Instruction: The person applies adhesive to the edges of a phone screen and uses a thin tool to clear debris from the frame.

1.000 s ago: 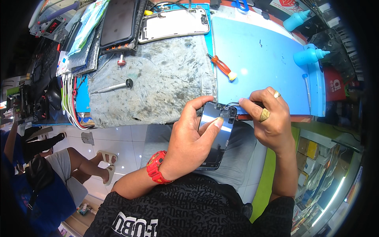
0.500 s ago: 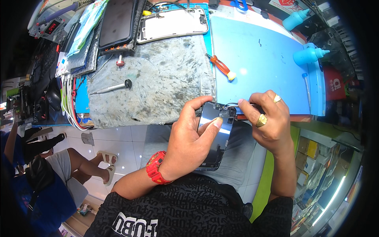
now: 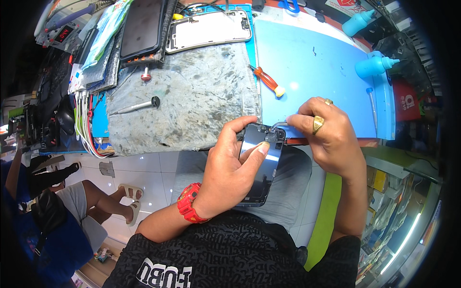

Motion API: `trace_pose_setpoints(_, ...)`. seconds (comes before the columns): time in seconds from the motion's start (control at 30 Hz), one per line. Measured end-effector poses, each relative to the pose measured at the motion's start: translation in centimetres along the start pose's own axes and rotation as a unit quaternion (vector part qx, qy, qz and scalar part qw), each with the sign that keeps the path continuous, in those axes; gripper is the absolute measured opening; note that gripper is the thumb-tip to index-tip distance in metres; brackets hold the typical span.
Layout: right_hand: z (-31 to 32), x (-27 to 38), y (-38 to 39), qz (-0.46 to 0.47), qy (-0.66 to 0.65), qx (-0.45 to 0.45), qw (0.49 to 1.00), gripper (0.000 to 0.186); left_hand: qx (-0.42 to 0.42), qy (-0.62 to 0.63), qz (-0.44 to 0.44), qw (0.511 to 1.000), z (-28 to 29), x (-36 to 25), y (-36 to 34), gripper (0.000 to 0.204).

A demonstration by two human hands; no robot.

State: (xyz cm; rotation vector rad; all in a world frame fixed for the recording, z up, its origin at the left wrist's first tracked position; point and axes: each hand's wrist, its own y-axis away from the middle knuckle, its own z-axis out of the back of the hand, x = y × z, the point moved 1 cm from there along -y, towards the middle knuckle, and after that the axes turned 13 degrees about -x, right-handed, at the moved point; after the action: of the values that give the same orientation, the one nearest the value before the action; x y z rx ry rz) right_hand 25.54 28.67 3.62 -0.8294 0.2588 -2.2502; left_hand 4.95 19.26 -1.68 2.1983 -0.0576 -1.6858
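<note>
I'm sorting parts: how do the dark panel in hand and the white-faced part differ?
The dark panel is gripped by the left hand; the white-faced part lies unheld. The panel looks glossy and dark, the part mostly white. The panel's long sides run steeply, the part's nearly across the picture. Both are oblong.

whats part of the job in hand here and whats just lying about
Seemingly in use:
dark phone panel, in the left hand
thin metal tool, in the right hand

Apparently idle:
orange-handled tool
silver tool
blue bottles
</note>
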Motion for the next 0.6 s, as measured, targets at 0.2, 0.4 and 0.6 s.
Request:
trace_pose_setpoints(0.2,0.17,-0.26,-0.26,-0.035,-0.029,0.022,0.999,0.033,-0.001,0.014,0.001,1.000,-0.13,-0.02,0.02,0.049)
trace_pose_setpoints(0.4,0.14,-0.28,-0.31,-0.043,-0.036,0.023,0.998,0.032,0.000,0.009,-0.007,1.000,-0.03,0.20,-0.08,0.048)
trace_pose_setpoints(0.6,0.19,-0.40,-0.41,-0.046,-0.040,0.028,0.998,0.030,-0.001,0.003,-0.013,1.000,-0.01,0.19,-0.14,0.047)
